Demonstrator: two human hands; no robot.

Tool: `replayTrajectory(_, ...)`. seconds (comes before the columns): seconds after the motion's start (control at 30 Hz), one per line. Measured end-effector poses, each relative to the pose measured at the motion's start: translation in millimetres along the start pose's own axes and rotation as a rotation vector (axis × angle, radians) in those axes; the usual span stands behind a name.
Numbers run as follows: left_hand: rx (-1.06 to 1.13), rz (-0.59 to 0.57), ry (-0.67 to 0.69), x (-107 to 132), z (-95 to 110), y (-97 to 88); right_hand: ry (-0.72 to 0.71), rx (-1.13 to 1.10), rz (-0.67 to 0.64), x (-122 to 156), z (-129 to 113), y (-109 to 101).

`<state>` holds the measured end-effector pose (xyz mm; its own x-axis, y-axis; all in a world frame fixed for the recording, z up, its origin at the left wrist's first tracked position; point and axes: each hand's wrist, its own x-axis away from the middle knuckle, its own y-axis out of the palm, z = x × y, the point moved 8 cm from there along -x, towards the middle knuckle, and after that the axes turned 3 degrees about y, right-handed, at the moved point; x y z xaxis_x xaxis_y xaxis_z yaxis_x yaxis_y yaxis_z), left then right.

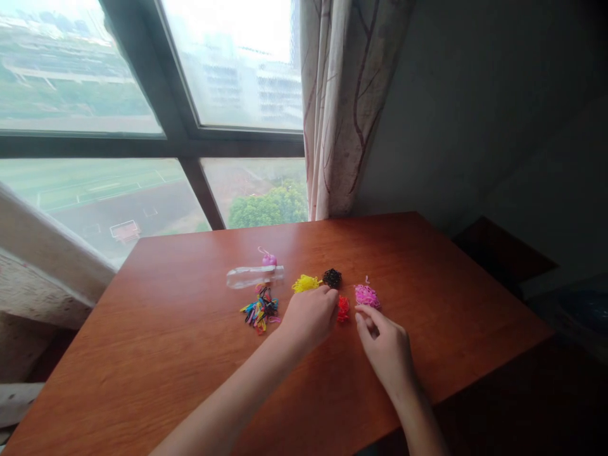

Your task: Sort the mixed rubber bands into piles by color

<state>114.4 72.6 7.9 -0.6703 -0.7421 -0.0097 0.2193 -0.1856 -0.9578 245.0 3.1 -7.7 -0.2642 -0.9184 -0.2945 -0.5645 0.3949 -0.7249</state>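
Small piles of thin elastic bands lie sorted by colour on a brown wooden table [180, 354]. A yellow pile [305, 283], a black pile [332, 277], a red pile [342, 308] and a pink pile [367, 295] sit close together. A mixed-colour pile [260, 310] lies to their left. My left hand [311, 315] is curled, its fingertips near the black and red piles; what it pinches is hidden. My right hand [384, 343] has its fingers bent, touching the edge of the pink pile.
A clear plastic bottle [254, 276] lies on its side behind the mixed pile, with a small pink object [268, 258] just beyond it. A large window [156, 114] and a patterned curtain [344, 107] stand behind the table. Dark furniture [503, 253] sits to the right.
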Motion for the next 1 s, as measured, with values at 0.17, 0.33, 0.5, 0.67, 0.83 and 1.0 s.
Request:
replayTrajectory(0.17, -0.009, -0.031, 0.023, -10.7, 2.0, 3.5, 0.028, 0.003, -0.031, 1.9, 3.9, 2.4)
replayTrajectory(0.33, -0.01, -0.034, 0.018, -10.2, 1.5, 2.1, 0.064, 0.01, -0.052, 1.2, 2.6, 1.1)
replayTrajectory(0.5, -0.007, 0.003, -0.023, 4.2, -8.3, -7.7, 0.068, -0.003, -0.055, -0.4, -2.1, 0.8)
replayTrajectory(0.67, -0.011, 0.048, -0.11, 37.2, -40.6, -25.1, 0.013, -0.045, -0.09, 0.5, -21.2, 11.7)
replayTrajectory(0.83, -0.033, 0.119, -0.299, 85.5, -96.8, -39.5, -0.075, -0.088, -0.169, 5.4, -57.7, 36.2)
replayTrajectory(1.0, -0.046, 0.163, -0.408, 119.1, -131.8, -37.5, -0.136, -0.011, -0.33, 15.1, -93.9, 70.5)
